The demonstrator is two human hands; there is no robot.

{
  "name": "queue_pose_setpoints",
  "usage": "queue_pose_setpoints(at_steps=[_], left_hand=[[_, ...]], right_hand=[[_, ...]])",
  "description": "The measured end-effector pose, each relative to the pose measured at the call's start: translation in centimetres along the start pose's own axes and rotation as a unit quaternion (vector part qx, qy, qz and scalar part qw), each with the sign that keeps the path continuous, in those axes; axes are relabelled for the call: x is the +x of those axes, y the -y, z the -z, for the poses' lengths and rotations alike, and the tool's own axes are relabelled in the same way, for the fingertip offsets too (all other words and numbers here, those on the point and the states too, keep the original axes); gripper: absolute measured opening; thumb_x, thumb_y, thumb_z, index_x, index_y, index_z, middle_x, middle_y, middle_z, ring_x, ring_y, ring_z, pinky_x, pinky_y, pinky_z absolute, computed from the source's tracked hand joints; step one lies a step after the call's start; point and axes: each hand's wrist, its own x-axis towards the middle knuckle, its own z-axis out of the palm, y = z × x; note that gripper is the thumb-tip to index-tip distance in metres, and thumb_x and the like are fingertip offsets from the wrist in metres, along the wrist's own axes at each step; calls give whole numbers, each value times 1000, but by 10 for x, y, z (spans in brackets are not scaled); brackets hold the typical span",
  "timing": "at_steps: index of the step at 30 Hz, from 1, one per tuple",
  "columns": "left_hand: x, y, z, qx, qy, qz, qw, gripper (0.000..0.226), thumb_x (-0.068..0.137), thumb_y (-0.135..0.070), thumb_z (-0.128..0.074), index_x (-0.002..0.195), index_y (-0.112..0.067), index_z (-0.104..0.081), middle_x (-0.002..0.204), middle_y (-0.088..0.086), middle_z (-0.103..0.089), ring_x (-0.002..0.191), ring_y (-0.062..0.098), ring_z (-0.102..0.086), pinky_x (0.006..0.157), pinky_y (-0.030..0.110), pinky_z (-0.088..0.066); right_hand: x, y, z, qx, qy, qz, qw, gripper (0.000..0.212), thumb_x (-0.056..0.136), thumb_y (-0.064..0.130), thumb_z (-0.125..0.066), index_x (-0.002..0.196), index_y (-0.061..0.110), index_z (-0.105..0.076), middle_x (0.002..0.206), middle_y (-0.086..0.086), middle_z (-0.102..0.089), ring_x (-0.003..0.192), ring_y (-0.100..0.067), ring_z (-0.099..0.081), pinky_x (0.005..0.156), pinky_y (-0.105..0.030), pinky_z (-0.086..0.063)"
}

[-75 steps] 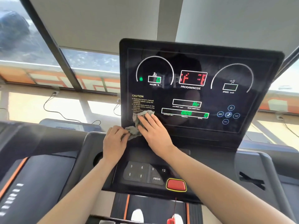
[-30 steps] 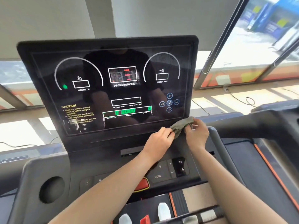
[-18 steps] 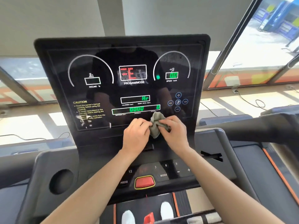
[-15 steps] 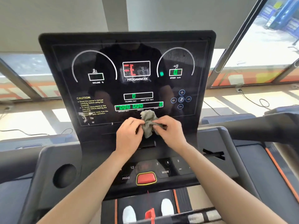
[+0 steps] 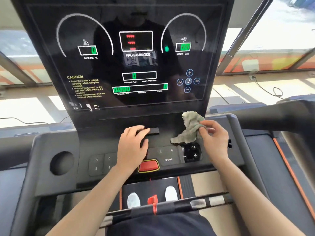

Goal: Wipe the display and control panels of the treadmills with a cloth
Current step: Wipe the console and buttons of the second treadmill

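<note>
1. change from half a second ago: both hands then gripped the cloth (image 5: 190,129) together at the lower edge of the display (image 5: 109,68). the left hand (image 5: 133,147) has now let go, and the hands are apart.
2. left hand: holds nothing. fingers loosely bent, resting on the control panel (image 5: 162,140) just above the red stop button (image 5: 148,166), fingertips at a small black bar (image 5: 154,130).
3. right hand (image 5: 215,139): up and right of the red stop button. thumb and fingertips pinch the cloth's right edge.
4. cloth: grey-green, crumpled, spread left from the pinch, up-right of the red stop button and below the display. contact with the panel: cannot tell.
5. display: lit, green digits, well above the red stop button.
</note>
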Motion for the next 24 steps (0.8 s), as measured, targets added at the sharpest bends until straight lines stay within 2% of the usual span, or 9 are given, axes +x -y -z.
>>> queue_pose_setpoints(at_steps=[2, 5, 7, 12, 15, 18, 21, 24], left_hand=[[-4, 4, -7, 47, 10, 0, 999, 40, 85, -12, -75, 124, -18, -72, 122, 1, -66, 115, 23, -54, 93, 39, -48], [-7, 8, -12, 58, 21, 3, 998, 42, 86, -9, -72, 127, -14, -70, 123, 3, -65, 115, 25, -53, 93, 42, -50], [-7, 10, -13, 48, 25, 10, 999, 42, 87, -7, -70, 128, -13, -69, 124, 2, -65, 116, 25, -52, 95, 41, -50], [-8, 14, -14, 25, 17, 10, 999, 43, 85, -5, -71, 127, -14, -70, 122, 0, -64, 113, 23, -50, 96, 35, -46], [-7, 13, -17, 11, -2, 19, 1000, 38, 85, -5, -73, 123, -13, -72, 118, 1, -65, 110, 24, -53, 95, 38, -48], [-8, 11, -20, 8, -13, 32, 999, 35, 87, -9, -72, 122, -14, -72, 117, 0, -65, 109, 25, -54, 94, 40, -49], [-11, 12, -21, 14, -9, 30, 999, 37, 87, -9, -72, 124, -14, -71, 118, 0, -65, 110, 25, -54, 94, 41, -49], [-12, 12, -22, 22, -8, 24, 999, 39, 86, -9, -71, 125, -13, -71, 119, 1, -66, 111, 27, -54, 93, 43, -50]], right_hand=[[2, -15, 2, -47, -31, -6, 998, 19, 91, 14, -67, 107, 24, -68, 111, 5, -62, 90, -1, -60, 92, -31, -52], [0, -38, -11, -178, 57, 49, 981, 43, 87, 25, -72, 129, 21, -62, 127, 5, -53, 114, -14, -50, 100, -30, -44], [-3, -47, -21, -246, 80, 114, 959, 49, 86, 24, -74, 133, 20, -61, 126, 2, -54, 116, -20, -45, 96, -28, -42], [-11, -37, -55, -274, 101, 208, 934, 40, 83, 14, -77, 122, 13, -69, 108, 0, -60, 100, -23, -51, 87, -36, -51], [-28, -31, -77, -254, 146, 267, 918, 40, 80, 11, -78, 119, 10, -69, 110, -1, -64, 95, -24, -53, 85, -32, -50], [-30, -39, -66, -249, 172, 312, 901, 33, 83, 15, -76, 115, 11, -69, 115, -1, -67, 94, -25, -56, 84, -31, -51], [-11, -61, -28, -266, 119, 288, 912, 23, 86, 10, -74, 109, 9, -72, 111, -4, -68, 93, -29, -57, 86, -36, -51], [3, -75, 5, -306, 61, 216, 925, 26, 85, 5, -73, 110, 7, -71, 111, -6, -69, 95, -31, -57, 86, -42, -53]])
